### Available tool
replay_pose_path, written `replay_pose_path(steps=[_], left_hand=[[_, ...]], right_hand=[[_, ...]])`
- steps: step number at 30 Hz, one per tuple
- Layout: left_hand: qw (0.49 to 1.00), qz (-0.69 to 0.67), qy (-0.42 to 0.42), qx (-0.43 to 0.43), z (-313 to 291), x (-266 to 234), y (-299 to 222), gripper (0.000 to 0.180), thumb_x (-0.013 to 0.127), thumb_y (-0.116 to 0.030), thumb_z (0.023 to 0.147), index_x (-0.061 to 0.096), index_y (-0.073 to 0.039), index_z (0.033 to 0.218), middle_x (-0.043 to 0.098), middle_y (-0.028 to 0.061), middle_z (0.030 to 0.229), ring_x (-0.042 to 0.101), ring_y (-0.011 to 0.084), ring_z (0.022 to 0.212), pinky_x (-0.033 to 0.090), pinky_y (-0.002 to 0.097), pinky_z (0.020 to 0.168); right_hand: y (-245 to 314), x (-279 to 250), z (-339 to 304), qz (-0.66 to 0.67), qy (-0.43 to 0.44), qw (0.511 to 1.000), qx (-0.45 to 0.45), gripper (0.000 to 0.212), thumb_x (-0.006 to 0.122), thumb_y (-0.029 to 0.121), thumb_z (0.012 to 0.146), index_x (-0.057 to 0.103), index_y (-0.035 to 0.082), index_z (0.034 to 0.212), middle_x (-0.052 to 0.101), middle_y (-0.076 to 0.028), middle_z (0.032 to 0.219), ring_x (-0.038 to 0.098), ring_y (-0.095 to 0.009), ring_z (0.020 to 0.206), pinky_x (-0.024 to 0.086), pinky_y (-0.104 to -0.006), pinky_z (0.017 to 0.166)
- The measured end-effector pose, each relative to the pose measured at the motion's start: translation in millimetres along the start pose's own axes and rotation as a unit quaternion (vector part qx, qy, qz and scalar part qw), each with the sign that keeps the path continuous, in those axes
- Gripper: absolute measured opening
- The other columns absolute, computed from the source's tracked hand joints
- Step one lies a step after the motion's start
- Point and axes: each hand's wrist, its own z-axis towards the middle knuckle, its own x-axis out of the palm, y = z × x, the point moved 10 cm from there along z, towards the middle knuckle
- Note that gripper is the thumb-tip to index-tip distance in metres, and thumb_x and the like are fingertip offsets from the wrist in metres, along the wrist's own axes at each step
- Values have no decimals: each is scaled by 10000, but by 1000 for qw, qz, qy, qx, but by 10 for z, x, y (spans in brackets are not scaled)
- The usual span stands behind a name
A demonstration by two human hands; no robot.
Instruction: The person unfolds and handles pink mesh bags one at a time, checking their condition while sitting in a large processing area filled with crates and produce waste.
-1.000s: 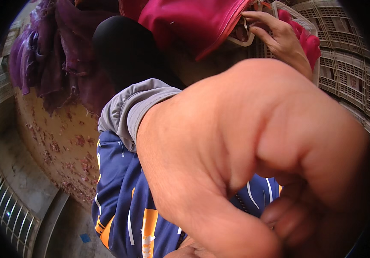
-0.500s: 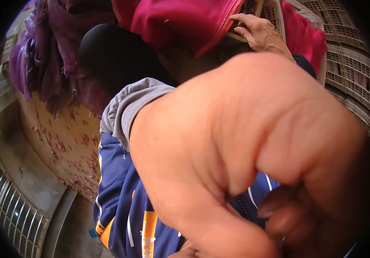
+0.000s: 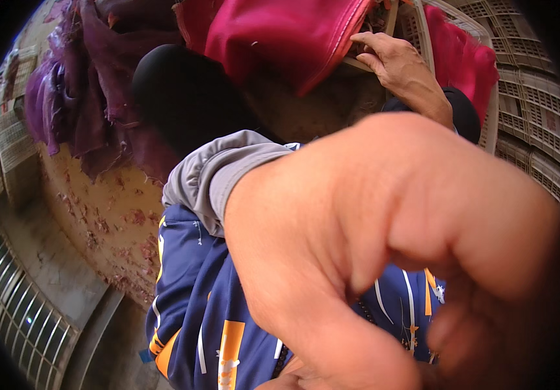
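My left hand (image 3: 390, 195) fills much of the view, raised very close, with a grey cuff (image 3: 228, 169) at its wrist. Its fingers curl downward at the right, where they are dark and blurred, so what they may hold is hidden. Farther off, my right hand (image 3: 407, 71) rests at the rim of a pale crate (image 3: 426, 39), beside the hem of a bright pink cloth (image 3: 280, 39). Its thumb and fingers are slightly apart, with nothing visible between them.
Purple mesh cloth (image 3: 104, 78) hangs at the upper left. Reddish scraps (image 3: 101, 224) litter the tan floor. Slatted crates (image 3: 527, 91) are stacked at the right, near more pink cloth (image 3: 465, 58). A metal grille (image 3: 20, 305) lies at the lower left. My black-clad knee (image 3: 176, 84) juts forward.
The view has shifted slightly, so most things sit lower and a little to the right. My left hand sits lower, its curled fingers slightly moved. My right hand stays at the crate rim.
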Motion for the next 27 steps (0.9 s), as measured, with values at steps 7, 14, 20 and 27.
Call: replay_pose_path(steps=[7, 14, 20, 27], left_hand=[[999, 47, 1, 19, -93, -302, -324, 80, 555, -17, 872, 612, 39, 884, 618, 96, 808, 583, 148, 695, 474, 246, 625], [997, 78, 13, 6, -89, -264, -343, 60, 562, 0, 864, 614, 31, 866, 616, 83, 786, 578, 137, 675, 470, 237, 607], [985, 163, -50, 12, -137, -781, -521, 49, 568, 14, 858, 615, 24, 850, 614, 71, 767, 574, 128, 658, 467, 229, 592], [703, 529, -397, -262, -1315, -2598, 674, 227, 666, -65, 824, 617, 1, 1035, 643, 95, 940, 617, 158, 777, 500, 280, 719]], right_hand=[[2, -5, 19, 7, 8, 1000, -1, 285, 573, 211, 898, 588, 35, 1122, 629, -197, 971, 598, -372, 940, 467, -442, 829], [32, -50, 27, 16, -4, 1000, -7, 276, 576, 211, 897, 587, 43, 1116, 631, -186, 938, 604, -371, 921, 478, -437, 808], [6, -107, -21, 1, -16, 1000, 13, 247, 568, 211, 905, 592, 89, 1119, 631, -166, 938, 618, -368, 899, 491, -455, 787], [-198, -479, -175, -86, -50, 989, 108, 178, 543, 240, 919, 578, 79, 988, 632, -135, 897, 648, -346, 849, 519, -452, 728]])
